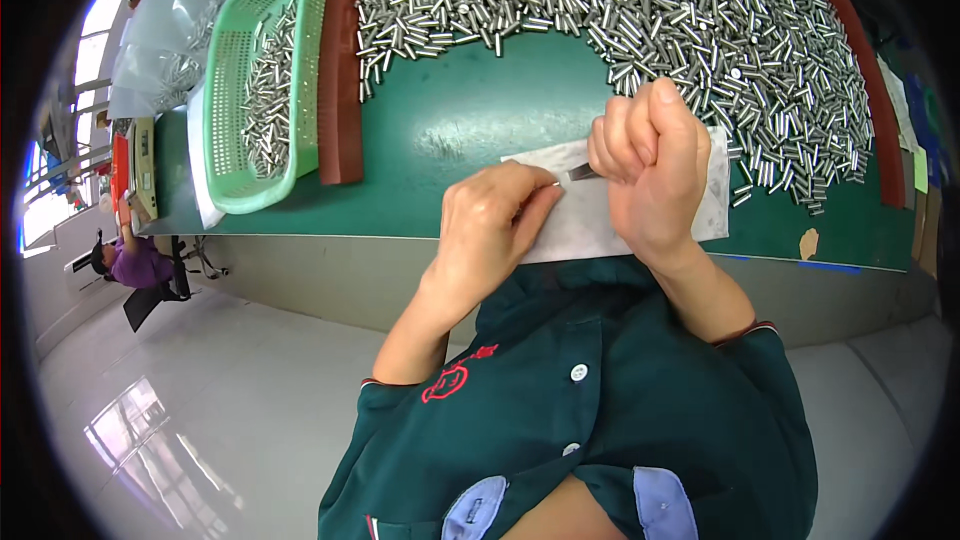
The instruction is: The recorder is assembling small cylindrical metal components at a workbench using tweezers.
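Note:
Both my hands are close together over a white sheet at the table's front edge. My left hand is closed in a pinch, and a tiny shiny end of a metal pin shows at its fingertips. My right hand is curled in a fist around a tool whose handle is hidden. Only its short flat metal blade sticks out, pointing toward the left fingertips. Just beyond the hands, a wide heap of short shiny metal pins covers the far part of the green table.
Brown-red strips border the heap at left and right. Left of it stands a green perforated basket holding more pins. Clear plastic bags with pins lie farther left. Another person in purple sits at far left.

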`<state>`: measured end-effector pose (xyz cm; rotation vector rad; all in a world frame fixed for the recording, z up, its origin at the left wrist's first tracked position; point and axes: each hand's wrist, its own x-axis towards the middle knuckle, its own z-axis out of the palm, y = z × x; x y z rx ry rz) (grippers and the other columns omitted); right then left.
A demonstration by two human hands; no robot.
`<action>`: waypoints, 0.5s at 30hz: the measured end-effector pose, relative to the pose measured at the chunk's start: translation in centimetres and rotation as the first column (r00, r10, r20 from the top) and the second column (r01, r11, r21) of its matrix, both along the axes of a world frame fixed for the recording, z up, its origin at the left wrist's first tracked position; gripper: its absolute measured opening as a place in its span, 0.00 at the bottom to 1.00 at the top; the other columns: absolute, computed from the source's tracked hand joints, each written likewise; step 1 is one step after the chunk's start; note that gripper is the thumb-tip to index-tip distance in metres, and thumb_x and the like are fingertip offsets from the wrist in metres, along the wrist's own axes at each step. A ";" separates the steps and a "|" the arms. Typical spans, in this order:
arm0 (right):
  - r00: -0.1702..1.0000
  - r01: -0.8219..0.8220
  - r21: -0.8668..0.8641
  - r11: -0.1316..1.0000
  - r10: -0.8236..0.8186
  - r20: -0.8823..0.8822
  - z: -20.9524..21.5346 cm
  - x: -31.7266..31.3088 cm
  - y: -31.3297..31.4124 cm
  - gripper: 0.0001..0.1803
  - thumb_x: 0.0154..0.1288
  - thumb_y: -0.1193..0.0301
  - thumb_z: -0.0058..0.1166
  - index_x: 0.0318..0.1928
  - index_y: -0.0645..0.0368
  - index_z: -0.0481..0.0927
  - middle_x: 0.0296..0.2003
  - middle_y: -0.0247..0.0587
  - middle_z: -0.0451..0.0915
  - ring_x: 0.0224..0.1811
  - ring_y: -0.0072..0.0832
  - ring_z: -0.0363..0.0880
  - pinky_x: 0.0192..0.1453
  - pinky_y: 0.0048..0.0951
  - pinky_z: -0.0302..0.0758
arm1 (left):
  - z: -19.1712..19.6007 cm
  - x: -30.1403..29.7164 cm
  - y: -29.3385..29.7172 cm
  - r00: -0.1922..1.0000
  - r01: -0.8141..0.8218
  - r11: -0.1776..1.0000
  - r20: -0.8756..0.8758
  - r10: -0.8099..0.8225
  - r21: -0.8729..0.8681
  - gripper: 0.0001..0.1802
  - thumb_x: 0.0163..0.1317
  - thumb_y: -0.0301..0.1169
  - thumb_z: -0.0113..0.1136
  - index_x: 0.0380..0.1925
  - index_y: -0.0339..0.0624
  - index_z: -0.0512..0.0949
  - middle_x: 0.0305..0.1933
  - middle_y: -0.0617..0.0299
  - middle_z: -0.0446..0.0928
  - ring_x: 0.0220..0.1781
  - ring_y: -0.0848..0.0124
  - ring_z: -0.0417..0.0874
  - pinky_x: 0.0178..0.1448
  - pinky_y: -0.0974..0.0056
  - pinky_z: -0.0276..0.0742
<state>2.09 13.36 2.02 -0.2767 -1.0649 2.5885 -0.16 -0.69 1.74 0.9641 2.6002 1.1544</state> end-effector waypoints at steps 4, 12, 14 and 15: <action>0.994 -0.049 -0.067 0.997 0.042 -0.097 -0.5 0.2 0.4 0.22 0.67 0.63 0.27 0.14 0.52 0.54 0.08 0.27 0.51 0.10 0.16 0.41 0.15 0.21 0.44 | -0.8 0.6 0.1 0.995 -0.062 0.998 -0.075 0.063 0.016 0.06 0.43 0.23 0.62 0.19 0.37 0.73 0.17 0.58 0.69 0.19 0.62 0.72 0.23 0.63 0.66; 0.999 -0.050 -0.080 0.996 0.051 0.000 -0.5 0.3 0.3 0.22 0.66 0.63 0.28 0.14 0.52 0.53 0.08 0.27 0.51 0.11 0.16 0.41 0.16 0.21 0.44 | -1.5 1.0 0.4 0.990 -0.081 0.996 -0.110 0.085 0.044 0.08 0.41 0.22 0.64 0.17 0.37 0.71 0.16 0.59 0.68 0.17 0.64 0.70 0.21 0.64 0.64; 1.000 -0.028 -0.156 0.987 0.027 -0.008 -0.5 0.3 0.3 0.23 0.65 0.63 0.34 0.12 0.54 0.55 0.08 0.28 0.54 0.11 0.14 0.44 0.14 0.19 0.44 | -1.5 1.0 0.4 0.989 -0.087 0.995 -0.115 0.092 0.044 0.09 0.41 0.22 0.64 0.17 0.36 0.71 0.16 0.59 0.68 0.17 0.64 0.69 0.21 0.64 0.64; 1.000 -0.025 -0.159 0.987 0.024 -0.008 -0.5 0.2 0.3 0.23 0.65 0.63 0.34 0.12 0.54 0.55 0.08 0.28 0.54 0.11 0.14 0.44 0.14 0.19 0.44 | -1.5 1.0 0.4 0.989 -0.093 0.995 -0.114 0.097 0.044 0.09 0.41 0.22 0.64 0.16 0.36 0.71 0.15 0.59 0.68 0.16 0.65 0.69 0.20 0.65 0.64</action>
